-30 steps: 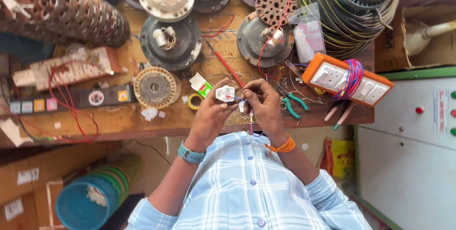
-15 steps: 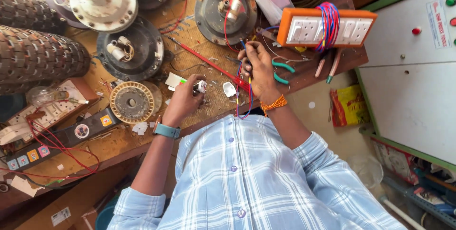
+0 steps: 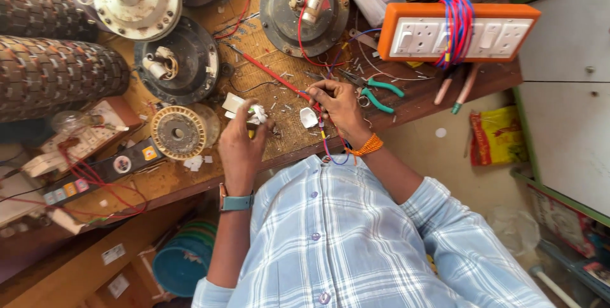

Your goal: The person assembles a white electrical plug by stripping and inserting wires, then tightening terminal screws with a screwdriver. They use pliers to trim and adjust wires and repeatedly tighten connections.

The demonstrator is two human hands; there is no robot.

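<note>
In the head view, the left hand (image 3: 241, 146) pinches a small white part (image 3: 257, 115) just left of the white cap (image 3: 308, 118), the right hand (image 3: 337, 104) pinches thin wires (image 3: 322, 131) just right of it, best kept taut; earlier, both hands met together.

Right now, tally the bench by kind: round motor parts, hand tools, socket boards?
Round motor housings and windings: 5, e.g. the dark round motor base and the brass-coloured wound stator
Green-handled pliers: 1
Red-handled screwdriver: 1
Orange socket board: 1
Total: 8
</note>
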